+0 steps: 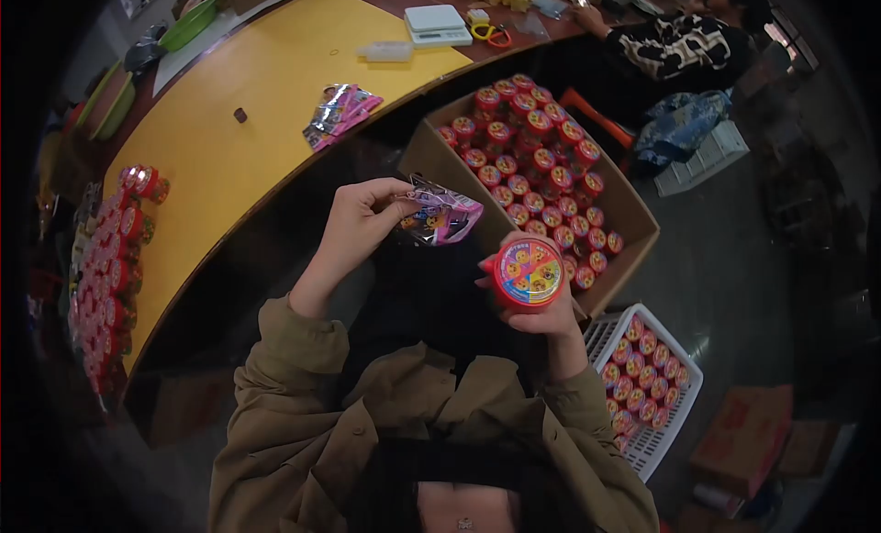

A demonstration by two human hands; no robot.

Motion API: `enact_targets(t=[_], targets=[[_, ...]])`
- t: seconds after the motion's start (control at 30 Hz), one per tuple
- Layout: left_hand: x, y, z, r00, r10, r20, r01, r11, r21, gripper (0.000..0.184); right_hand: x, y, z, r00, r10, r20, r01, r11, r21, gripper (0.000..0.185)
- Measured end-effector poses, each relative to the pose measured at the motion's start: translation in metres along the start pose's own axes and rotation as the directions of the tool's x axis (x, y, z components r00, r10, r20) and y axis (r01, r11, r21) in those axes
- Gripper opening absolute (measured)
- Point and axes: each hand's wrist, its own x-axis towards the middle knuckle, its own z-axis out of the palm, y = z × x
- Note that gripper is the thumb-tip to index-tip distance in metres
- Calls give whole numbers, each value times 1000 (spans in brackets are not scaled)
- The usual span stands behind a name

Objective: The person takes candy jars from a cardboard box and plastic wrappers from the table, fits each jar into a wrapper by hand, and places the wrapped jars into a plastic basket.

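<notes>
Container (pixel 528 273), round, red-rimmed, multicoloured on top

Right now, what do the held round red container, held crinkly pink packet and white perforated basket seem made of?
Round red container: probably glossy plastic; its smooth edge catches light.
Crinkly pink packet: likely plastic film or foil, shiny along its folds.
White perforated basket: apparently rigid plastic, fairly matte, judging by its regular openings.

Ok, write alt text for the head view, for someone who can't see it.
The left hand pinches a shiny packet while the right hand holds a red-lidded jar. To the right, a box and a basket hold many similar jars; to the left curves a yellow table.
</notes>
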Motion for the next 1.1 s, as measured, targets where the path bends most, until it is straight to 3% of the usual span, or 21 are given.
enact_targets(t=[0.03,0.07,0.13,0.17,0.2,0.27,0.33,0.37,0.4,0.47,0.53,0.6,0.63,0.7,0.77,0.83,0.9,0.97,1.0,1.1], targets=[[-4,0,9,988,156,-21,-153,983,99,9,-1,-1,-1,997,-79,17,81,991,-111,90],[-7,1,16,949,315,-31,-303,932,200,10,-2,-9,1,997,-60,48,67,985,-159,89],[-15,8,24,961,278,6,-274,941,201,10,0,-13,2,985,-141,101,160,961,-225,86],[-17,11,26,971,198,133,-211,973,95,12,-3,-15,10,996,-76,54,81,992,-98,87],[-19,15,27,957,129,261,-133,991,-1,13,-7,-16,9,996,-79,50,83,992,-96,87],[-23,24,26,954,70,292,-48,995,-83,15,-11,-18,5,998,-6,56,17,982,-189,88],[-25,23,20,945,21,326,111,918,-381,19,-13,-18,7,1000,2,3,-1,984,-176,88],[-26,29,16,923,13,385,167,887,-430,23,-14,-18,8,998,13,-56,-22,986,-164,88],[-26,30,17,924,10,382,167,889,-427,23,-16,-18,6,996,29,-89,-46,981,-190,89],[-25,29,23,959,27,282,39,973,-226,26,-19,-12,-1,995,33,-97,-37,998,-48,90],[-25,27,22,950,4,312,54,983,-176,28,-20,-30,11,992,81,-92,-78,996,42,90],[-28,32,24,912,-22,411,176,923,-342,31,-24,-36,13,995,66,-71,-67,998,-17,89],[-28,35,25,908,-25,419,182,923,-339,31,-20,-43,18,998,56,-21,-58,995,-76,90],[-30,43,25,862,77,501,193,864,-466,33,-17,-41,16,998,55,35,-43,964,-263,91],[-28,45,28,867,56,496,203,868,-453,32,-16,-41,19,999,30,39,-15,940,-340,91],[-26,44,30,865,7,502,115,971,-211,30,-17,-43,23,994,100,37,-73,888,-455,96],[-28,51,31,836,42,547,139,948,-285,25,-16,-42,25,999,50,8,-39,875,-483,92],[-28,52,32,782,216,584,-80,965,-250,22,-12,-46,26,987,-120,103,157,671,-724,87],[-28,52,33,779,213,590,-75,966,-248,22,-12,-42,25,976,-179,124,210,620,-756,85],[-26,52,38,902,136,409,-95,988,-118,18,-14,-39,28,956,-256,145,277,613,-740,79]])
